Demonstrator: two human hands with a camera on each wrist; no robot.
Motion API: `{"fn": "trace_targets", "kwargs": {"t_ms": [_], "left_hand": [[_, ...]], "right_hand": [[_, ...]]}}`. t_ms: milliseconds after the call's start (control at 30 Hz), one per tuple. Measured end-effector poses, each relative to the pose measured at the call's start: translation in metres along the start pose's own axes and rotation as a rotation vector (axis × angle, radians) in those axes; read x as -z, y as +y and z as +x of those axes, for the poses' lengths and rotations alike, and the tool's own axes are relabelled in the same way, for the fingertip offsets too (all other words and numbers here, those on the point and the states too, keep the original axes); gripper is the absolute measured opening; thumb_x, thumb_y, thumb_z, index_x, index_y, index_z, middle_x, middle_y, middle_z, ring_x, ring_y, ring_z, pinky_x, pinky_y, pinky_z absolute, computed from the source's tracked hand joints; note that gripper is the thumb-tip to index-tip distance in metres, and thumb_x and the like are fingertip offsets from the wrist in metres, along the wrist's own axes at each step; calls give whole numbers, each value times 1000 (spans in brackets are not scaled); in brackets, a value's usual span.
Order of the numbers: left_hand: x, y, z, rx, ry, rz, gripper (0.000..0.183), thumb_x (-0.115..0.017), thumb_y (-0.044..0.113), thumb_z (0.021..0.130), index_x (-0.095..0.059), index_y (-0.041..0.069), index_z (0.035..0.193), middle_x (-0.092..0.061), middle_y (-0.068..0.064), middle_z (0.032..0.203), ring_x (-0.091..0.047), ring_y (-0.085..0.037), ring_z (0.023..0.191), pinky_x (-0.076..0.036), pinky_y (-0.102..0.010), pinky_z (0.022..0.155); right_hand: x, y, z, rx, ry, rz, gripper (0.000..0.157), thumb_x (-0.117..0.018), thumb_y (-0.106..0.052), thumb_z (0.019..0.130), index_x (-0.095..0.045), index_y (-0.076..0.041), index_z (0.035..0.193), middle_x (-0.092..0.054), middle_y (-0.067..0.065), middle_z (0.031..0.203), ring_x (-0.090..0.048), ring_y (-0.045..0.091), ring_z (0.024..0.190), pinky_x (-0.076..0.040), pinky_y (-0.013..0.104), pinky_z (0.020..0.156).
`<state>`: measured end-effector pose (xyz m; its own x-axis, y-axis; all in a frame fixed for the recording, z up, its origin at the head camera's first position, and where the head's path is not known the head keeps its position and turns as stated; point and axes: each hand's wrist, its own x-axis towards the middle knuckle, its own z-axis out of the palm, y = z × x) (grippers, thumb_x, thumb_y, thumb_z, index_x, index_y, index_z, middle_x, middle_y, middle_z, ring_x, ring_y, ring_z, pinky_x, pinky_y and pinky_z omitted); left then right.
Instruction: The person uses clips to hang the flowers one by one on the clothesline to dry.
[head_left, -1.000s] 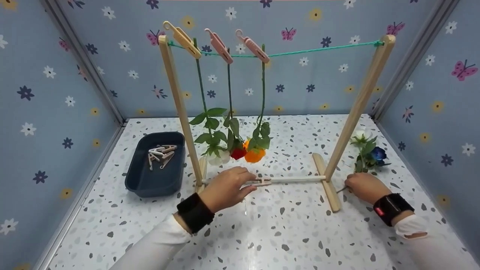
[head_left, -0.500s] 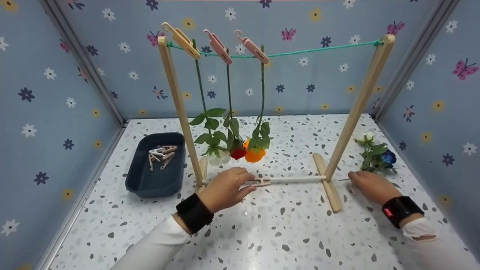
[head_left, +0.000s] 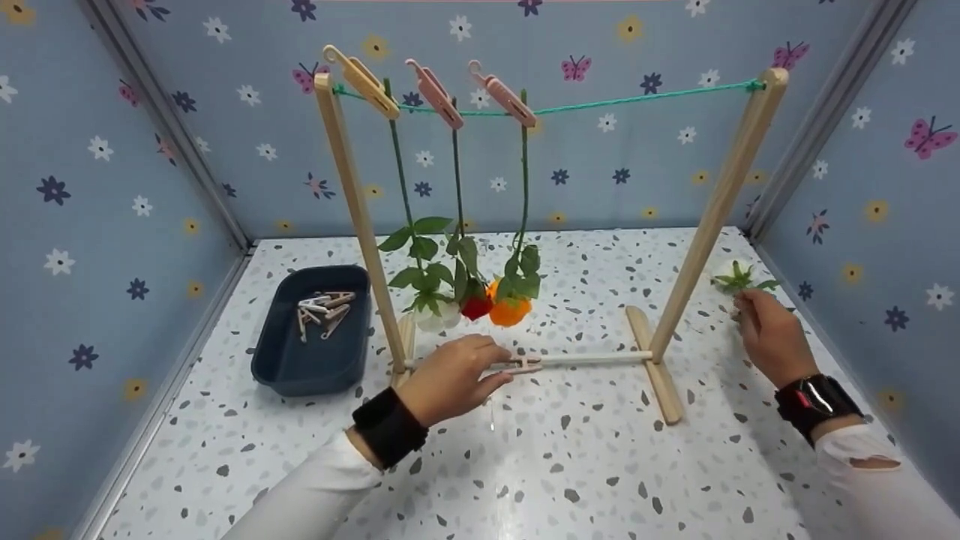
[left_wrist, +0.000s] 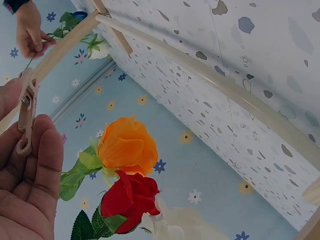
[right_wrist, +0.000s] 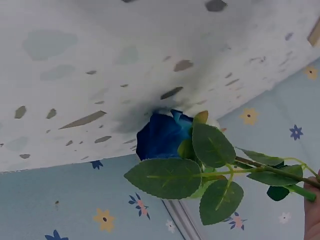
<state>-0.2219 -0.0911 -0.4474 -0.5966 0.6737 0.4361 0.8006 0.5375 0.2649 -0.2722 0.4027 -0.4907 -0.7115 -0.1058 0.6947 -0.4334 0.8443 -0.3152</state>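
Observation:
My left hand (head_left: 461, 379) pinches a pale pink clothespin (left_wrist: 27, 112) between thumb and fingers, in front of the rack's lower bar (head_left: 592, 358). At the far right, my right hand (head_left: 776, 337) pinches the stem of a blue rose (right_wrist: 162, 136); its bloom is hidden behind the hand in the head view. A white flower (head_left: 726, 271) with green leaves lies just beyond those fingertips. From the green cord (head_left: 637, 100), three clothespins hold upside-down flowers: a white one (head_left: 437, 316), a red rose (left_wrist: 131, 200) and an orange rose (left_wrist: 129, 145).
A dark blue bin (head_left: 274, 367) with several clothespins (head_left: 324, 307) stands left of the rack. The wooden posts (head_left: 716, 217) rise on both sides, the right one between my hands. Patterned walls (head_left: 600, 165) enclose the speckled table (head_left: 570, 457).
My right hand has moved right, then forward toward the white flower, and the blue bloom has gone out of sight behind it. The left hand stays in place with its clothespin.

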Motion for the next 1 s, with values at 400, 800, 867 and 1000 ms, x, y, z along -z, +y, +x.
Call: {"fn": "trace_targets", "kwargs": {"t_ms": [400,800,867,1000], "left_hand": [[1,-1,-1,-19,23,13,20,-82,18,99,-79,4,113,-79,-9,100,-72,-20,88,-64,-33,82],[3,1,-2,-6,13,9,21,-81,19,99,-79,4,114,-79,-8,102,-73,-21,91,-64,-34,84],[3,1,-1,-9,11,9,21,-81,19,99,-79,4,114,-79,-9,102,-73,-21,91,-64,-35,84],[6,1,-1,-18,18,10,21,-81,18,99,-78,3,114,-79,-10,103,-74,-22,92,-64,-35,85]], "right_hand": [[31,-28,50,-323,127,377,24,-35,-9,117,-58,-9,118,-56,-7,92,-61,0,80,-52,9,78],[52,-46,74,-388,262,769,24,-36,-4,114,-60,-8,110,-54,5,88,-54,15,76,-55,18,70],[58,-49,80,-370,286,745,26,-36,-2,114,-61,-10,108,-55,4,87,-54,15,76,-55,17,69],[69,-55,92,-338,328,747,27,-38,-1,113,-63,-10,107,-56,5,86,-55,16,77,-55,18,70]]}}
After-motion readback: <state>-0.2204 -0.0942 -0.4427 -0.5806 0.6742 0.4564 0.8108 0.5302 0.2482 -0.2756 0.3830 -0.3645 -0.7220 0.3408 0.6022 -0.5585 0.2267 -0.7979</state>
